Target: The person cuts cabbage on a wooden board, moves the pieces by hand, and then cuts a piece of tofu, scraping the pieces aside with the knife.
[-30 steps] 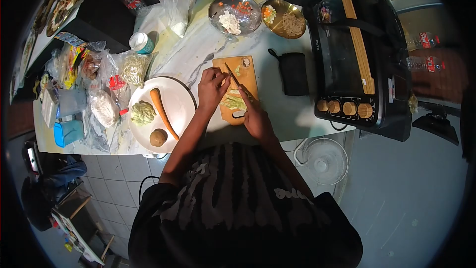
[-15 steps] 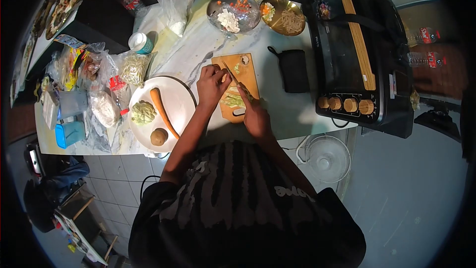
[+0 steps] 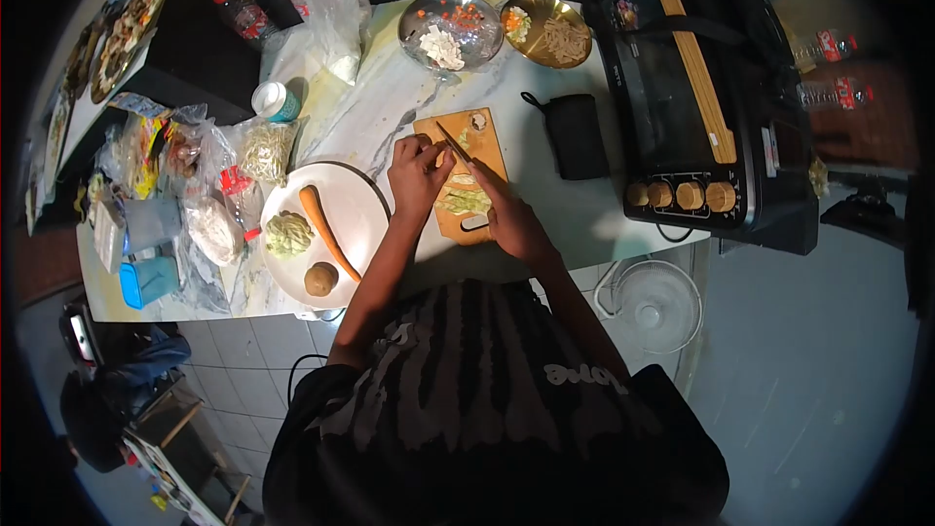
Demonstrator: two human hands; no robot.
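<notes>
A wooden cutting board point(image 3: 494, 141) lies on the marble-look table, bearing shredded pale-green cabbage point(image 3: 466, 203) and a small whitish piece point(image 3: 478, 122) near its far edge. My right hand point(image 3: 511, 221) is closed around the handle of a knife point(image 3: 454, 143), whose blade points away and to the left over the board. My left hand point(image 3: 417, 178) is at the board's left side with bent fingers, close beside the blade. Whatever those fingers press on is hidden. To the left, a white plate point(image 3: 365, 209) carries a cabbage chunk point(image 3: 289, 235), a carrot point(image 3: 328, 231) and a round brown vegetable point(image 3: 320, 280).
Two metal plates of cut food stand at the back, one silver point(image 3: 414, 49) and one gold-toned point(image 3: 545, 5). A black pouch point(image 3: 575, 136) lies right of the board, before a black toaster oven point(image 3: 672, 88). Bagged food point(image 3: 268, 149) and a blue-lidded container point(image 3: 149, 282) crowd the left.
The camera view has shifted slightly. My right hand has turned a little, and the knife blade now sits close to my left fingertips. The left hand stays at the board.
</notes>
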